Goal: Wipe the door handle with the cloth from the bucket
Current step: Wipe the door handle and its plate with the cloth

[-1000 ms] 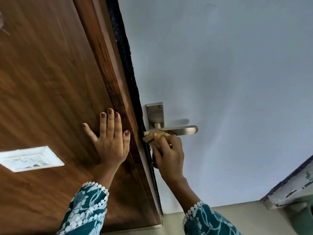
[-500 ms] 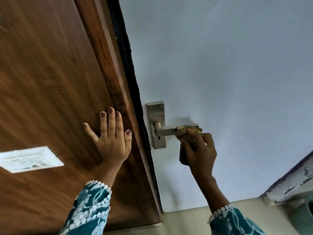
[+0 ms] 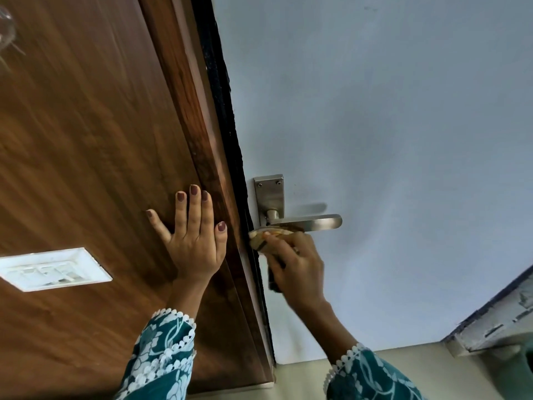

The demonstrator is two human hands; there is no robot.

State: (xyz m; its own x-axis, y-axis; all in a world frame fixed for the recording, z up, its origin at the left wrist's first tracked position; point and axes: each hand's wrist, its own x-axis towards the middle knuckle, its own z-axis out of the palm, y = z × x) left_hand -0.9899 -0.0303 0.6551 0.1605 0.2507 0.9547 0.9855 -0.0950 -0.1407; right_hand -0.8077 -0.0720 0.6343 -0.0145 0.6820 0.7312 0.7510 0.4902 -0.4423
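Observation:
A brushed-metal lever door handle [image 3: 314, 221] on a rectangular backplate [image 3: 269, 194] sits on the pale blue door. My right hand [image 3: 297, 267] is shut on a folded tan and dark cloth [image 3: 261, 238], pressed under the lever's inner end, close to the backplate. My left hand [image 3: 193, 238] lies flat with fingers spread on the brown wooden panel [image 3: 86, 168], left of the door's edge. No bucket is in view.
A white switch plate [image 3: 54, 268] is set in the wooden panel at lower left. A black strip runs along the door's edge [image 3: 227, 125]. A worn white frame piece [image 3: 496, 321] juts in at lower right, above pale flooring [image 3: 302, 376].
My right hand has slid the cloth back from the lever's outer tip to its inner end by the backplate. The left hand has stayed flat on the wood.

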